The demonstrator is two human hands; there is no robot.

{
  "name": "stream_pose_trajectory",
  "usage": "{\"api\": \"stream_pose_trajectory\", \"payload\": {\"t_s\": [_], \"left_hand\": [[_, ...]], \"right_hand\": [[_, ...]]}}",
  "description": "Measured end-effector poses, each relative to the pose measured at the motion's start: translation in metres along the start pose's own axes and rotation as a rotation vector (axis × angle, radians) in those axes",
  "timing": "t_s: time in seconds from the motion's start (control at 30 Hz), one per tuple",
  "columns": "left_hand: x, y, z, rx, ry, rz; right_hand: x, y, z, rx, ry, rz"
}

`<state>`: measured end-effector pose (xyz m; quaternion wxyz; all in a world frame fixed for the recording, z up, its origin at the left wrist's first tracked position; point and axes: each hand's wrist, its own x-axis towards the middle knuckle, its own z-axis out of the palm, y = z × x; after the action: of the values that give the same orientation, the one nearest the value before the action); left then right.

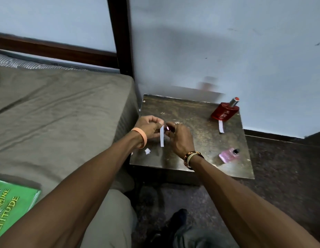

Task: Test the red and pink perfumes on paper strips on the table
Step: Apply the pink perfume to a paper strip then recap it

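My left hand (149, 127) pinches the top of a white paper strip (162, 136), which hangs upright above the small dark table (191, 111). My right hand (179, 138) is right beside it, fingers closed on a small shiny pink object (167, 129) that looks like a cap. The pink perfume bottle (228, 154) sits near the table's front right with its black nozzle bare. At the back right stands the red perfume bottle (225, 112), capped, and a second paper strip (221, 127) lies just in front of it.
A small white paper scrap (147, 151) lies near the table's front left edge. A bed with a grey-brown sheet (66, 113) touches the table's left side, with a green book (10, 203) on it. A wall rises behind the table. Dark floor lies to the right.
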<state>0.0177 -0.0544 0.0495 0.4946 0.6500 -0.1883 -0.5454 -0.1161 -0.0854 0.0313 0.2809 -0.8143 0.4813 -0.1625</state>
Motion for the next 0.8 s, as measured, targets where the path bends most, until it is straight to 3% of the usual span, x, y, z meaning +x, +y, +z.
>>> {"api": "stream_pose_trajectory", "payload": {"t_s": [0.23, 0.43, 0.8], "left_hand": [[-0.039, 0.030, 0.102, -0.010, -0.168, 0.097], [-0.054, 0.015, 0.177, 0.022, -0.287, 0.085], [-0.049, -0.020, 0.204, 0.110, -0.344, 0.028]], "right_hand": [[-0.029, 0.043, -0.090, -0.019, 0.196, 0.076], [-0.064, 0.090, -0.143, -0.095, 0.234, 0.158], [-0.088, 0.126, -0.144, -0.031, 0.187, 0.202]]}}
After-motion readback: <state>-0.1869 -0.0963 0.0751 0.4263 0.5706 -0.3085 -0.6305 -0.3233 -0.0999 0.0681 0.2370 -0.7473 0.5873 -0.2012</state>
